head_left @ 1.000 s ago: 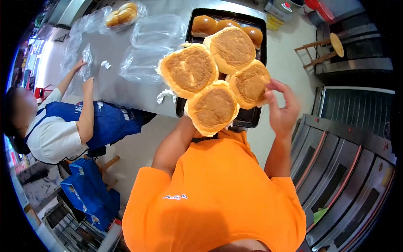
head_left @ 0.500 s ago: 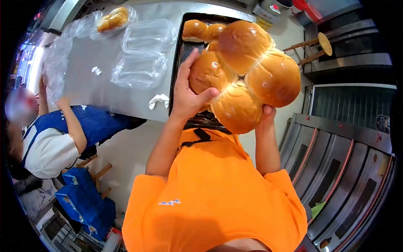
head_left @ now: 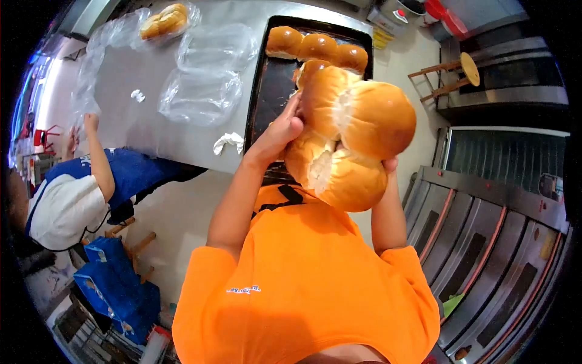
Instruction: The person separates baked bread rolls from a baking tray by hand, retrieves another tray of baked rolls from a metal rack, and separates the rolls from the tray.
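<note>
A joined cluster of large glossy buns [head_left: 357, 121] is held up between both my hands, tilted over the front right of a black baking tray [head_left: 257, 91]. My left hand [head_left: 279, 136] grips its left side, with the fingertips partly hidden behind it. At the lower right edge my right hand [head_left: 391, 165] holds it from beneath; most of its fingers are hidden. A row of brown buns [head_left: 318, 47] lies at the tray's far end, and another small bun [head_left: 311, 71] shows just behind the cluster.
Clear plastic bags [head_left: 203, 94] lie on the metal table [head_left: 127, 124], with bagged bread [head_left: 165, 23] at the far left. A co-worker in a blue apron [head_left: 130, 176] stands on the left. Crumpled white paper [head_left: 229, 143] is beside the tray. A wooden stool [head_left: 470, 68] stands right.
The cluster was bottom up, then turned glossy side up, and now tilts with its seam opening. My left hand came from beneath to its left side. The co-worker's hands moved.
</note>
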The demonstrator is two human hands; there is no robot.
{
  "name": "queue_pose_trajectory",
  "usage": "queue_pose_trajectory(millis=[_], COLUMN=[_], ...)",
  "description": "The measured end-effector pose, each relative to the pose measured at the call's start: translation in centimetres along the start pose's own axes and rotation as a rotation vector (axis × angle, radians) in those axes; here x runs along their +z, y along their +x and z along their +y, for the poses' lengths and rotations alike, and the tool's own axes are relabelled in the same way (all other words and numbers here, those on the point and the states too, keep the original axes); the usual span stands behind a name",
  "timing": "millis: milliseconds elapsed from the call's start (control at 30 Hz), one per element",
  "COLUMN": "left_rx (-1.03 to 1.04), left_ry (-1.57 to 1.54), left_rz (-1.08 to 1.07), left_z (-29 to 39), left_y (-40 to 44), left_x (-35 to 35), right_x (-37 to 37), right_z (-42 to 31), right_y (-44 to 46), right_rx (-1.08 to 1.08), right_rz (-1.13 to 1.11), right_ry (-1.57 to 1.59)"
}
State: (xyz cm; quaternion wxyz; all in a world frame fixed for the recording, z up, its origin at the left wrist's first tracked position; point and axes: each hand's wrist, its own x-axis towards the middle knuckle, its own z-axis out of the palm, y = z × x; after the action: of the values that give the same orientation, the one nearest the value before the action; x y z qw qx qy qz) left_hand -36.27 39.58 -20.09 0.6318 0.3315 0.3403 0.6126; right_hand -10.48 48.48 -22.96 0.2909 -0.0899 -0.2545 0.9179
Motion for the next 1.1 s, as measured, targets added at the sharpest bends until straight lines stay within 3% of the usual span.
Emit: queue_pose_trajectory(millis=[67, 100, 167, 200, 267, 467, 567, 600, 667, 767, 900, 1033, 1100], left_rx=[-0.008, -0.044, -0.100, -0.120, -0.043, 0.210, 0.266, 0.286, 0.173, 0.233, 0.254, 0.352, -0.008], left_ry=[-0.011, 0.007, -0.318, -0.491, -0.580, -0.488, -0.509, -0.509, -0.347, -0.499, -0.609, -0.503, 0.054], left_rz=[0.079, 0.126, 0.113, 0.131, 0.166, 0.425, 0.422, 0.428, 0.650, 0.782, 0.992, 1.126, 1.295], left_z=[0.0, -1.3, -3.2, -3.4, -3.0, -2.0, -0.2, 0.5, 2.0, 3.6, 2.9, -1.5, -3.1], left_y=[0.3, 0.3, 0.2, 0.0, -0.3, -1.9, -3.8, -4.5, -5.3, -5.6, -6.1, -7.2, -8.4], left_x=[0.3, -0.8, -2.7, -2.8, -2.2, -2.5, -5.3, -5.9, -8.7, -15.0, -22.8, -29.4, -30.4], right_x=[0.4, 1.5, 4.0, 4.9, 6.3, 7.8, 8.2, 8.6, 9.4, 9.0, 8.7, 5.4, 5.7], right_z=[-0.6, -1.5, -1.6, -1.3, -1.1, 1.3, 3.3, 3.9, 6.1, 11.6, 19.6, 26.6, 28.4], right_y=[0.6, 1.0, 2.8, 3.3, 3.4, 8.8, 14.7, 16.3, 21.3, 29.0, 37.3, 41.5, 40.8], right_rx=[0.065, 0.094, 0.028, 0.048, -0.164, -0.131, 0.038, 0.045, 0.273, 0.418, 0.612, 0.800, 0.836], right_rz=[-0.021, 0.158, 0.365, 0.326, 0.244, 0.085, 0.156, 0.137, 0.107, 0.203, 0.226, 0.242, 0.283], right_ry=[-0.011, -0.270, -0.728, -0.728, -0.832, -0.884, -0.523, -0.529, -0.556, -0.669, -0.772, -0.916, -1.048])
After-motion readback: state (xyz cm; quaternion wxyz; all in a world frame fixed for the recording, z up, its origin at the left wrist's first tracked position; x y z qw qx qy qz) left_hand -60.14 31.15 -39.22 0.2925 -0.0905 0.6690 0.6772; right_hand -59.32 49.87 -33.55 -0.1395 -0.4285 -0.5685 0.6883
